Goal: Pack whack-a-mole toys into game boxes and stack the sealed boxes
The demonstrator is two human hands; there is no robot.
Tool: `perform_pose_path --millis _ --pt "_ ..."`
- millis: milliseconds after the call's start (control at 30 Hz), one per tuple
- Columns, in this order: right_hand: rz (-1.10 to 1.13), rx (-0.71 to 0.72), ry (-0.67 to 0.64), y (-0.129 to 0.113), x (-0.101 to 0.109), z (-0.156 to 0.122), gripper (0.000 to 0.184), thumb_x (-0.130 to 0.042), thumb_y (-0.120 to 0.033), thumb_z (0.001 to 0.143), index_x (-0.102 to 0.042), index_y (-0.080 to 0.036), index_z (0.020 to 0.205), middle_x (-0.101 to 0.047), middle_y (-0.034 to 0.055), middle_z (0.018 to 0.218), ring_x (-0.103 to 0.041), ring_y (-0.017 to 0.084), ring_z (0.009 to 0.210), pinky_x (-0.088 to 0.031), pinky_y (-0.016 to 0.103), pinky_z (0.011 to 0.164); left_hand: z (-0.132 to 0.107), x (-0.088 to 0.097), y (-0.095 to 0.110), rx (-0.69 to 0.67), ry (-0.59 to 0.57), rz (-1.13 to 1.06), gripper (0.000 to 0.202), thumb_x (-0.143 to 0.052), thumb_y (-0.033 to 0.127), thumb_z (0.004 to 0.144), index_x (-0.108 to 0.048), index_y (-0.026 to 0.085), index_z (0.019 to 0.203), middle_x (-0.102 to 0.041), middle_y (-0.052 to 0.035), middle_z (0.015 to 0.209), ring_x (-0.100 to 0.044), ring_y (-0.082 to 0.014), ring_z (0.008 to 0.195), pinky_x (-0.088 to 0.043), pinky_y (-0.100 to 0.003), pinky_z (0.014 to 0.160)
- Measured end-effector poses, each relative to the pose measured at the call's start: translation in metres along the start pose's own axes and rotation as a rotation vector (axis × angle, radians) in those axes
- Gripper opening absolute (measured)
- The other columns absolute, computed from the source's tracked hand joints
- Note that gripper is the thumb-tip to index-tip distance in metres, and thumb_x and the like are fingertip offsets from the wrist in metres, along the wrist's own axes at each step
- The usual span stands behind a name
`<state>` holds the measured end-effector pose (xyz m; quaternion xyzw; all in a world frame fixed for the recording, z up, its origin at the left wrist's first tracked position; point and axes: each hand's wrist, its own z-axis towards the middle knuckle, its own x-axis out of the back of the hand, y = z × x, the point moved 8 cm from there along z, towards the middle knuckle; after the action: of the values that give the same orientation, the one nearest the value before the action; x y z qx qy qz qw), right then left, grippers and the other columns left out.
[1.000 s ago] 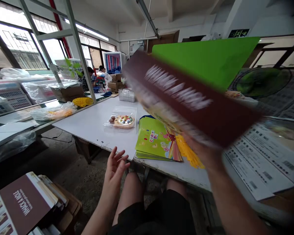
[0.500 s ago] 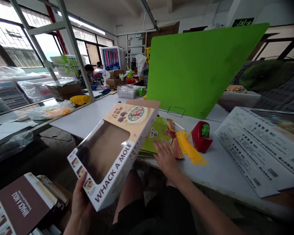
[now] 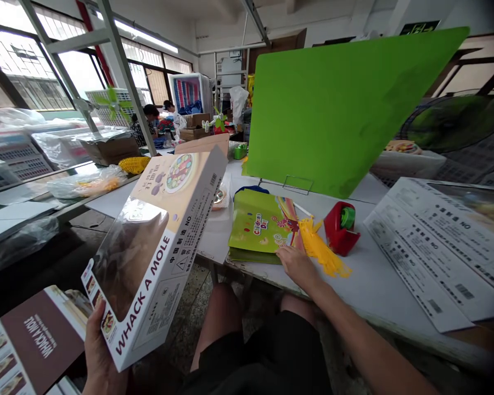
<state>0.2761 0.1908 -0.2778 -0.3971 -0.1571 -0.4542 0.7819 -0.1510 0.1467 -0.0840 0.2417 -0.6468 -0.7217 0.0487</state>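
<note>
The toy box (image 3: 156,247) in the left hand (image 3: 96,356) is printed cardboard with a slight sheen and a clear, glossy plastic window. The stack of bags (image 3: 259,227) under the right hand (image 3: 298,263) looks like smooth, shiny coated paper. The tape dispenser (image 3: 340,227) is glossy red plastic. The table (image 3: 366,285) top is matt white, scuffed at its edge. The green board (image 3: 333,104) is smooth and matt.
</note>
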Motion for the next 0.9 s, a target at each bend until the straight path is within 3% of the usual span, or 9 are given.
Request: perform_pose_path --millis 100,200,400,567,767,900 --pt "0.030 -0.038 0.045 0.001 0.008 0.004 0.029 -0.041 -0.018 0.096 -0.070 -0.016 0.089 -0.072 0.0113 0.090 -0.067 0.025 0.090 -0.053 0.040 0.085 -0.008 -0.007 0.008 -0.092 -0.003 0.019 0.023 -0.052 0.019 0.089 -0.070 0.027 0.102 -0.077 0.0102 0.074 -0.071 -0.0187 0.051 -0.066 -0.042 0.074" --pt "0.082 -0.088 0.084 0.002 0.013 0.005 0.027 -0.043 -0.021 0.096 -0.067 -0.017 0.084 -0.071 0.0121 0.088 -0.066 0.027 0.089 -0.052 0.041 0.085 -0.011 -0.009 0.006 -0.072 -0.013 0.009 0.028 -0.053 0.020 0.087 -0.070 0.026 0.108 -0.078 0.0073 0.076 -0.076 -0.0256 0.066 -0.065 -0.048 0.079" --pt "0.279 -0.223 0.084 0.015 0.015 0.006 0.018 -0.051 -0.023 0.088 -0.062 -0.020 0.074 -0.070 0.0098 0.084 -0.065 0.027 0.086 -0.051 0.041 0.080 -0.009 -0.003 0.002 -0.005 0.006 -0.024 0.029 -0.057 0.015 0.083 -0.068 0.022 0.109 -0.076 0.0038 0.071 -0.077 -0.0275 0.080 -0.064 -0.048 0.082" --pt "0.552 -0.363 -0.015 0.035 0.003 0.007 0.013 -0.063 -0.031 0.077 -0.064 -0.021 0.069 -0.073 0.0051 0.078 -0.068 0.024 0.076 -0.052 0.037 0.072 -0.011 -0.001 0.000 0.016 0.029 -0.025 0.026 -0.058 0.016 0.082 -0.068 0.023 0.105 -0.073 0.0035 0.068 -0.076 -0.0282 0.081 -0.064 -0.048 0.081" --pt "0.870 -0.539 0.000 0.063 -0.005 0.009 0.022 -0.062 -0.033 0.072 -0.066 -0.017 0.087 -0.073 0.0051 0.069 -0.068 0.021 0.065 -0.052 0.032 0.062 -0.012 0.012 0.002 -0.022 0.001 0.023 0.038 -0.060 0.013 0.080 -0.067 0.025 0.115 -0.072 0.0044 0.067 -0.076 -0.0280 0.082 -0.062 -0.048 0.084" --pt "1.004 -0.656 0.124 0.072 -0.005 0.005 0.037 -0.072 -0.032 0.065 -0.066 -0.016 0.098 -0.071 0.0043 0.065 -0.067 0.020 0.063 -0.054 0.032 0.061 -0.009 0.022 -0.001 -0.008 -0.013 0.036 0.047 -0.060 0.014 0.081 -0.064 0.026 0.126 -0.077 0.0013 0.081 -0.076 -0.0288 0.086 -0.062 -0.047 0.085"
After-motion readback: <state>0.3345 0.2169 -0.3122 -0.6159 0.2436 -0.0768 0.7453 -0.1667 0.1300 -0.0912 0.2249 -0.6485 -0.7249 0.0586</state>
